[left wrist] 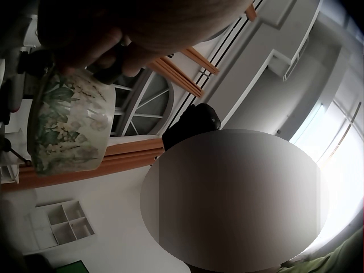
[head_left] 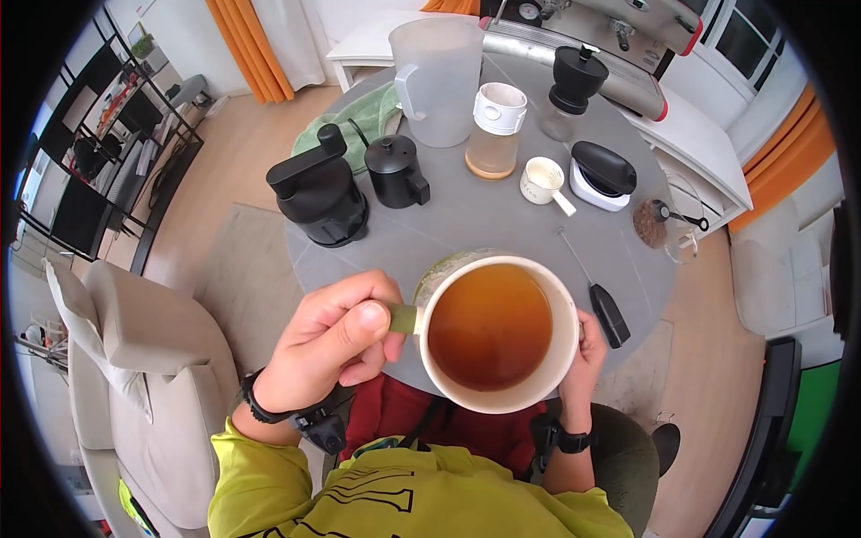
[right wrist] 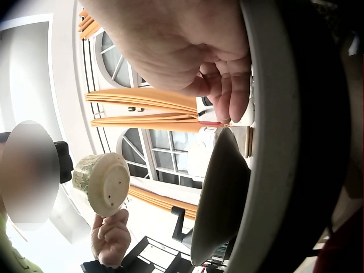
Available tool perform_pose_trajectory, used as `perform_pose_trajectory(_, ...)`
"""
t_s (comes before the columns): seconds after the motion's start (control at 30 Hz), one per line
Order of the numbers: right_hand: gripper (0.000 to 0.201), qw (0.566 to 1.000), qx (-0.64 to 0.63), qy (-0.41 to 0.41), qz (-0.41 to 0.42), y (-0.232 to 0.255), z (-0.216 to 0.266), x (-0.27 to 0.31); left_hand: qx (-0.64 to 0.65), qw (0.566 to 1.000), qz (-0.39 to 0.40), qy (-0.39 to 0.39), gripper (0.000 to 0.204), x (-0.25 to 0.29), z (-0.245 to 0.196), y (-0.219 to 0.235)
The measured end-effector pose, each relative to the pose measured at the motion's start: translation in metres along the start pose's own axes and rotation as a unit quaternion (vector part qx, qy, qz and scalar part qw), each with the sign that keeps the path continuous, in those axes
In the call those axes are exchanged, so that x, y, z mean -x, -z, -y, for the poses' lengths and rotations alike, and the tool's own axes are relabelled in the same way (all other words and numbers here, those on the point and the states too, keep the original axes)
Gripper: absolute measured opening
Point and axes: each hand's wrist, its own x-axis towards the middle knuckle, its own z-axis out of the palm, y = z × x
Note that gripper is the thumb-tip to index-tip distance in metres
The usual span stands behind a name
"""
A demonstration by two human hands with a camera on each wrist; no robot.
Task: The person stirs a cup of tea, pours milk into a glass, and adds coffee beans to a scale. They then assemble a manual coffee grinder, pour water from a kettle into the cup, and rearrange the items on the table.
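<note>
My left hand (head_left: 341,336) pinches the green handle (head_left: 403,319) of a wide cream teacup (head_left: 500,403) between thumb and fingers. Brown tea (head_left: 489,327) fills much of it. The left wrist view shows floral print on the teacup's side (left wrist: 74,125); its pale underside (right wrist: 112,187) faces the right wrist camera, raised off the table. Partly hidden behind the teacup in the head view is my right hand (head_left: 583,363). In the right wrist view that hand (right wrist: 187,51) is apart from the teacup, fingers loosely bent at the table edge, near a shallow saucer (right wrist: 219,205).
On the round grey table (head_left: 413,242) stand a black hand grinder (head_left: 323,202), black pot (head_left: 395,170), frosted pitcher (head_left: 444,90), white-topped jar (head_left: 495,130), measuring cup (head_left: 542,179) and another grinder (head_left: 578,81). A handheld frother (head_left: 610,316) lies right of the teacup.
</note>
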Motion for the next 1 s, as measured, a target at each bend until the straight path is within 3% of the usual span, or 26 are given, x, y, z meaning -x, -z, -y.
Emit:
perform_pose_trajectory(0.37,0.02,0.998,0.052,0.027,0.003,-0.001,0.0041,0.0012,0.002,1.0,-0.006,-0.008,0.032,0.0036,0.0015,-0.0003)
perform_pose_trajectory(0.8,0.02,1.0,-0.018,-0.001,0.006,-0.0004,0.0014,0.0005,0.018,0.999,-0.03,-0.02,0.031,0.0015,0.0016,-0.0034)
perform_pose_trajectory(0.9,0.02,0.997,0.074,0.037,-0.006,-0.0016,0.0074,0.0014,0.018,1.0,-0.011,0.004,0.025,0.0017,0.0,-0.0012)
perform_pose_trajectory(0.93,0.02,0.997,0.068,0.029,-0.011,-0.0039,0.0074,0.0007,0.019,0.999,-0.035,0.002,0.04,0.0015,0.0009,-0.0053)
perform_pose_trajectory(1.0,0.02,0.998,0.042,0.009,-0.042,-0.0059,0.0034,0.0004,0.022,1.0,-0.007,0.002,0.04,0.0005,0.0006,-0.0024)
